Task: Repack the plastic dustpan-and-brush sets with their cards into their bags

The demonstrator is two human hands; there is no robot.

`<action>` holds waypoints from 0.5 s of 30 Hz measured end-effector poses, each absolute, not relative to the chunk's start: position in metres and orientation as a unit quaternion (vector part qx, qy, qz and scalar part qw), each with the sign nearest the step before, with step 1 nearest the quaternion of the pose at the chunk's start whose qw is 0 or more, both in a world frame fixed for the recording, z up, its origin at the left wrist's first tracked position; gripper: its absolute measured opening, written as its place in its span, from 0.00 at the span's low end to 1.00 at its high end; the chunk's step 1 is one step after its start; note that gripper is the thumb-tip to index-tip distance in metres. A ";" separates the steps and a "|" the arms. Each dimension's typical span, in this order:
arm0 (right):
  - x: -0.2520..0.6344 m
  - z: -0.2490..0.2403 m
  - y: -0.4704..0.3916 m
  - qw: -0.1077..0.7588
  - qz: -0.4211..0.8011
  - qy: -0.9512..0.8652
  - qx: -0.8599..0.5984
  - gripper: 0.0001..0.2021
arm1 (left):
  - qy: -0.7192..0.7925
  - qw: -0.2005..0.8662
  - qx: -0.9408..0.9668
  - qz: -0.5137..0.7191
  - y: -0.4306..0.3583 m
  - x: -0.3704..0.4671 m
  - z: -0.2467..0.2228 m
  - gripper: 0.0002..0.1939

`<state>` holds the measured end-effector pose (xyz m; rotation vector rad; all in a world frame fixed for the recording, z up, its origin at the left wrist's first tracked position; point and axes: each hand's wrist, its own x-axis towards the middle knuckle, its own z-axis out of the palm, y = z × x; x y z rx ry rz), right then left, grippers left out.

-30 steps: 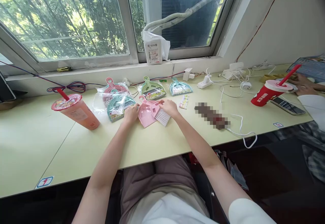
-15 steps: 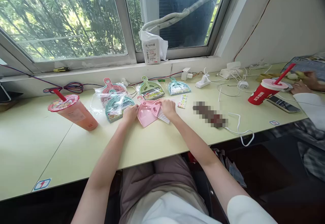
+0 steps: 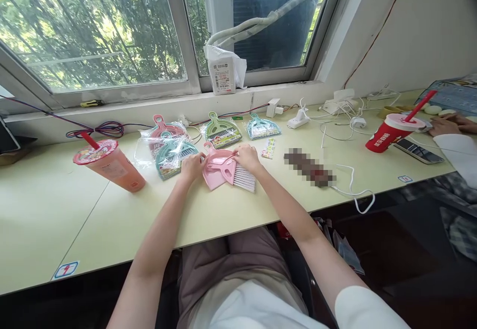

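Shared office desk [image 3: 112, 219] by a window [image 3: 93, 26], chargers [image 3: 298, 119] about

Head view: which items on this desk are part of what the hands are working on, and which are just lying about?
In hand:
left hand on the pink dustpan
right hand on the pink brush
wrapped dustpan sets beside them

Lying about:
orange drink cup
red drink cup
chargers and white cables
phone

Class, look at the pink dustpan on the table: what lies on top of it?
On the pink dustpan lies a small pink brush, white bristles jutting past its right edge. The right hand covers the brush's top; the left hand touches the pan's left edge.
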<state>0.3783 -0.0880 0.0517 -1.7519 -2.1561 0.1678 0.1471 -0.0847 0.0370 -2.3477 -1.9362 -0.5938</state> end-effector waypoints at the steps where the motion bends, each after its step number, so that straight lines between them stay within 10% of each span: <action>1: 0.378 0.051 -0.088 0.177 0.057 -0.764 -0.617 0.08 | -0.623 0.016 -0.758 -0.193 -0.085 0.148 0.036 0.21; 15: 0.389 0.065 -0.087 0.348 0.130 -0.718 -0.589 0.06 | -0.563 -0.109 -0.684 -0.451 -0.084 0.152 0.042 0.13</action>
